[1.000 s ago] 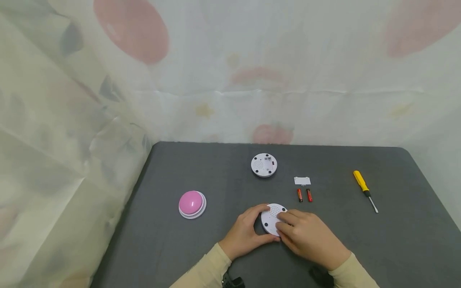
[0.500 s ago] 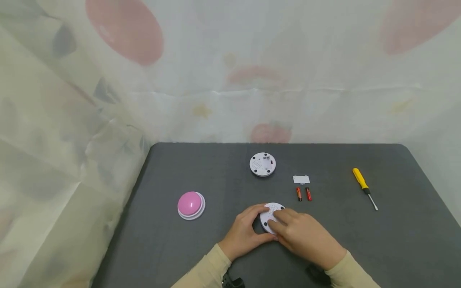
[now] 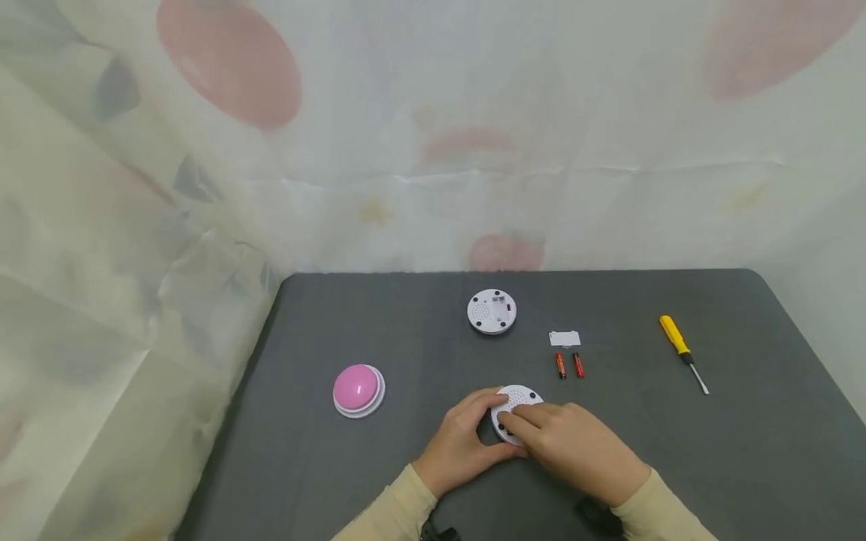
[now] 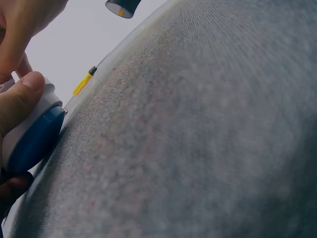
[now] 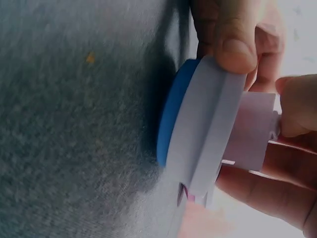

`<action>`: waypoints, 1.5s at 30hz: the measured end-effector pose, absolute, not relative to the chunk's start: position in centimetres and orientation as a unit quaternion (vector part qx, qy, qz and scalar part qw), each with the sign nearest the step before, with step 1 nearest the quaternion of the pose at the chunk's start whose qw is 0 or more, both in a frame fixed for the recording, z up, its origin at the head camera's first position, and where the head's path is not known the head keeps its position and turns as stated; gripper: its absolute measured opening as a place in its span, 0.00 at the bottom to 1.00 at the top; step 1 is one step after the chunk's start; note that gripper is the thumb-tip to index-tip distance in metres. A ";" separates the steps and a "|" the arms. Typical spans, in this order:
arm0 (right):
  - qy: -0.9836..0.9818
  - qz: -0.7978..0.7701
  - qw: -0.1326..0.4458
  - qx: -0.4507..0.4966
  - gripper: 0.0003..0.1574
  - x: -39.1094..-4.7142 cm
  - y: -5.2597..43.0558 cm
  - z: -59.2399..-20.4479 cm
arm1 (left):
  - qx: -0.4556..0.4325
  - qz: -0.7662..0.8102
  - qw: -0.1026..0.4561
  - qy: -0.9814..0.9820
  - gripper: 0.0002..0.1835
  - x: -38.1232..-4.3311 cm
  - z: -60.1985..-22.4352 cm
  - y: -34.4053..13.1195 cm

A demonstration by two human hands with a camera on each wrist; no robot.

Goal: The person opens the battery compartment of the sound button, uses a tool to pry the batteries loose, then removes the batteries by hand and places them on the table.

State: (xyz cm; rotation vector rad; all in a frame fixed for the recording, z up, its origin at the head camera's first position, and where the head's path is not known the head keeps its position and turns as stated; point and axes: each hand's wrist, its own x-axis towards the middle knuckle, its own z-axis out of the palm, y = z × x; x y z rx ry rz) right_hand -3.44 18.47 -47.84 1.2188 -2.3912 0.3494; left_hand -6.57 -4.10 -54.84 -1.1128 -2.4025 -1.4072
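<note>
My left hand (image 3: 463,439) grips the rim of a round push button, its white back (image 3: 519,394) with speaker holes facing up. The button's blue dome (image 4: 37,141) faces down at the table in the left wrist view. My right hand (image 3: 575,447) bends over the back. In the right wrist view its thumb and fingers pinch a thin white battery cover (image 5: 250,131), which stands up edgewise from the button's back. The right hand hides most of the battery compartment in the head view.
Behind the hands lie two red batteries (image 3: 561,366), a loose white battery cover (image 3: 564,339) and a second upturned button (image 3: 492,312) with its compartment exposed. A pink button (image 3: 357,388) sits left. A yellow-handled screwdriver (image 3: 676,338) lies right on the grey table (image 3: 406,323).
My right fingers have shifted slightly left across the button's back, and a dark spot now shows beneath them. The left hand keeps its hold on the rim.
</note>
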 end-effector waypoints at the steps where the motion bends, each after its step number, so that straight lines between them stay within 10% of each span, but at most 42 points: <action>1: -0.861 0.128 0.218 0.442 0.14 -3.5 18.6 -47.8 | -0.368 -0.469 0.065 -0.800 0.41 -6.5 -54.8 -4.1; 7: -0.857 0.112 0.225 0.450 0.07 -3.6 19.2 -47.9 | -0.361 -0.476 0.076 -0.798 0.42 -6.4 -54.9 -3.8; 12: -0.863 0.142 0.204 0.440 0.37 -3.7 20.1 -47.5 | -0.337 -0.497 0.074 -0.796 0.42 -6.6 -55.0 -3.8; 17: -0.878 0.152 0.168 0.422 0.18 -3.8 21.1 -47.0 | -0.320 -0.508 0.063 -0.797 0.41 -6.7 -55.0 -3.9; 22: -0.886 0.159 0.167 0.402 0.34 -4.1 21.6 -46.8 | -0.318 -0.508 0.052 -0.799 0.41 -6.8 -54.9 -4.0; 26: -0.880 0.193 0.188 0.391 0.13 -4.8 22.1 -47.0 | -0.310 -0.510 0.042 -0.801 0.41 -6.8 -54.9 -4.0; 29: -0.874 0.222 0.224 0.369 0.23 -5.7 23.0 -47.3 | -0.305 -0.512 0.038 -0.802 0.42 -6.8 -54.9 -4.0; 35: -0.888 0.280 0.266 0.251 0.07 -7.6 26.4 -48.7 | -0.309 -0.511 0.046 -0.801 0.43 -6.7 -55.0 -3.6; 45: -0.920 0.351 0.176 0.002 0.11 -9.0 30.2 -51.1 | -0.317 -0.504 0.055 -0.801 0.43 -6.6 -55.2 -3.7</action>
